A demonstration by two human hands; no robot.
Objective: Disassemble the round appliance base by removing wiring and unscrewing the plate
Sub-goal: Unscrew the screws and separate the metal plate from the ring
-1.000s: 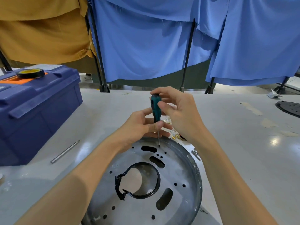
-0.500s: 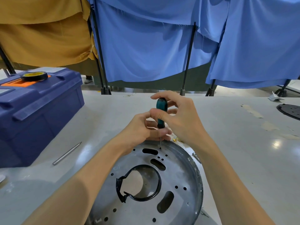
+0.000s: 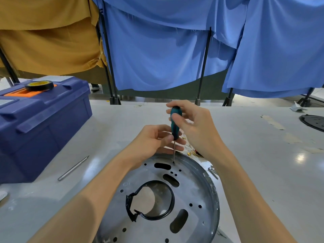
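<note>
A round grey metal appliance base (image 3: 192, 193) with slots and holes lies on the table in front of me. A black taped ring (image 3: 168, 213) lines its centre opening. A teal-handled screwdriver (image 3: 175, 123) stands upright with its tip on the plate near the far rim. My right hand (image 3: 194, 125) grips the top of the handle. My left hand (image 3: 154, 141) pinches the lower end of the handle and the shaft. Loose wires with yellow terminals (image 3: 191, 152) lie just behind the rim.
A blue toolbox (image 3: 40, 127) with a roll of black tape (image 3: 39, 85) on top stands at the left. A metal rod (image 3: 73, 168) lies beside it. A black round plate (image 3: 313, 121) rests at the far right. Small metal parts (image 3: 213, 171) lie by the base's right rim.
The view has tilted slightly, so hands and base sit lower in the frame. My right fingers have shifted on the handle; the screwdriver stays upright on the same spot.
</note>
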